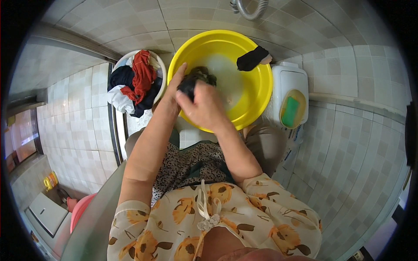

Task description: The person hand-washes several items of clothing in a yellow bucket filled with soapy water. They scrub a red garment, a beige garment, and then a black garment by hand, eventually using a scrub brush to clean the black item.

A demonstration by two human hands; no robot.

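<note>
- Together, my two hands met over the left half of the yellow basin point(261, 93), upper centre of the frame, with the wet dark cloth point(186, 88) between them.
- My left forearm rose from the lower left almost straight, its left hand point(175, 83) along the basin's left side, a finger pointing up the frame; the cloth hid most of the palm, so I cannot tell how far it was closed.
- My right elbow was bent out at lower centre, and the forearm slanted up and leftward; the right hand point(203, 104), slightly blurred, was curled round the cloth, thumb towards the left.
- Just beyond my knuckles sat a dark clump point(210, 78); I couldn't tell whether it belonged to the same piece.
- Cloudy water point(233, 80) veiled the basin's bottom.
- Over the basin's upper right rim hung a black sock point(251, 59).
- Right of the basin, a white box point(291, 78) carried a dish with a green block point(289, 112).
- Upper left, a white tub point(162, 76) overflowed with red, dark and white clothes point(143, 74).
- A grey hose point(255, 13) curved at the top edge.
</note>
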